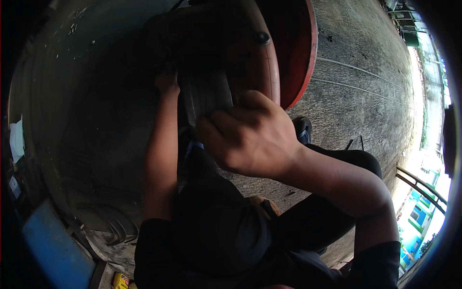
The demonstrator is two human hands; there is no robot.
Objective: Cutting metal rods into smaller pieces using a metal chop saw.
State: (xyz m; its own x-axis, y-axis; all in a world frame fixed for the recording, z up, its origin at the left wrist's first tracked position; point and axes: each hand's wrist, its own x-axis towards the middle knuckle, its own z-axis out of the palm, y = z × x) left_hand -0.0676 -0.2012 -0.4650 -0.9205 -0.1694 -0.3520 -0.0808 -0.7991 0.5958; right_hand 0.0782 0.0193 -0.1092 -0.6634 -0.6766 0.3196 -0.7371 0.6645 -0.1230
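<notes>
In front of my knees stands a dark bulky object with a thick, rounded reddish-brown edge (268,62), which looks like an inflated tube. A small black round piece (262,37) sits on that edge. Below its dark middle hangs a smooth grey band (208,91). My right hand (252,135) is closed in a fist over the band's lower right side; its fingertips and whatever they hold are hidden. My left hand (167,81) reaches to the object's left side, where deep shadow hides the fingers. Behind the tube is a round red basin-like rim (308,58).
I sit low with knees apart, a shoe (303,129) on the rough concrete floor (351,91). A blue panel (55,245) leans at the lower left, near a yellow container (121,281). Along the right lies a bright opening with a metal rail (421,188).
</notes>
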